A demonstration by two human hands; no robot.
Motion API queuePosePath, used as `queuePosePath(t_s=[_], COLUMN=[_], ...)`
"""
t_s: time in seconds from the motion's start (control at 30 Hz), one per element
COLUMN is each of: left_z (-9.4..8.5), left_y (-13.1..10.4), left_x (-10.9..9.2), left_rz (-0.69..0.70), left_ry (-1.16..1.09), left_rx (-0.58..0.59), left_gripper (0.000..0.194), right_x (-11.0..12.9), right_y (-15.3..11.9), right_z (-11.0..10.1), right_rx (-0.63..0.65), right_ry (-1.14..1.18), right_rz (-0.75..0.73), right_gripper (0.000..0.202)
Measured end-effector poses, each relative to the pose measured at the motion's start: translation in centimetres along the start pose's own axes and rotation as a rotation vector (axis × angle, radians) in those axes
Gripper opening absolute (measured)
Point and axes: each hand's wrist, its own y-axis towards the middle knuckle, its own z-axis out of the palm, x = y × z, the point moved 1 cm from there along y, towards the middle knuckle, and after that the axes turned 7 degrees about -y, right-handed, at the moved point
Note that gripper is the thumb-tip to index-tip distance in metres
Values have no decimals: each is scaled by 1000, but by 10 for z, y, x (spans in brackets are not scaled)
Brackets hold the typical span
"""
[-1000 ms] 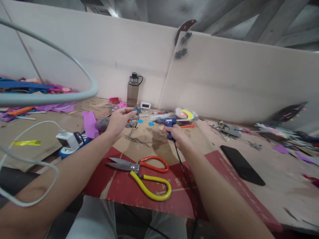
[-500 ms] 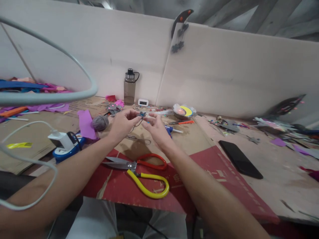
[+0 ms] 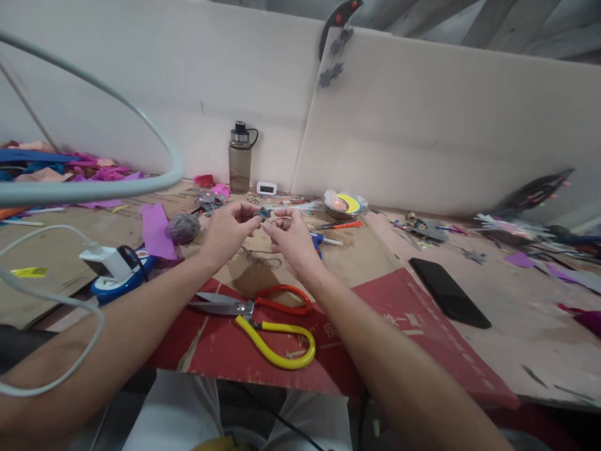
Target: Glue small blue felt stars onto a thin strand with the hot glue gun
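Observation:
My left hand (image 3: 231, 228) is closed, with thumb and forefinger pinching a small dark grey-blue piece (image 3: 263, 213). My right hand (image 3: 293, 241) is close beside it, its fingertips pressed together on what looks like a thin strand of grey yarn by the piece; the fingers partly hide it. On the cardboard under the hands, a loose length of yarn (image 3: 261, 258) lies in loops. A grey yarn ball (image 3: 184, 228) rests to the left of my left hand. Nearer to me are scissors (image 3: 244, 308) with one red and one yellow handle, blades slightly apart.
A blue glue gun (image 3: 318, 243) lies right of my right hand, near an orange-handled tool (image 3: 347, 224) and a bowl (image 3: 340, 214). Behind stand a bottle (image 3: 240, 166) and a small clock (image 3: 267, 188). A phone (image 3: 448, 291) lies right; a charger (image 3: 107, 262) and cable are left.
The right fingers have drawn closer together beside the small piece, and the strand between the hands has shifted. The whole view has moved slightly; the scissors and other things stay put.

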Motion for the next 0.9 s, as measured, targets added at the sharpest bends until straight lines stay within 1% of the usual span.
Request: queuePosePath(t_s=[0.1,0.17,0.2,0.33,0.47,0.67,0.9], left_z=[2,3,4,5,5,5,5], left_y=[0,-1,-1,-1,-1,-2,-4], left_x=[-1,-1,0,4,7,6,2], left_rz=[-51,-94,-113,-166,-180,-176,-159], left_ry=[-94,-169,-199,-295,-346,-340,-293], left_rx=[16,19,18,39,78,118,111], left_gripper=[21,24,26,33,36,29,29], right_x=[3,6,8,9,8,7,9], right_y=[2,3,3,3,4,6,6], right_z=[-3,-5,-5,-7,-8,-11,-11], right_rx=[-93,-118,-125,-148,-154,-162,-174], right_ry=[-206,-300,-330,-379,-387,-419,-519], right_rz=[-167,-228,-237,-258,-278,-296,-336], right_gripper=[20,10,8,12,14,17,21])
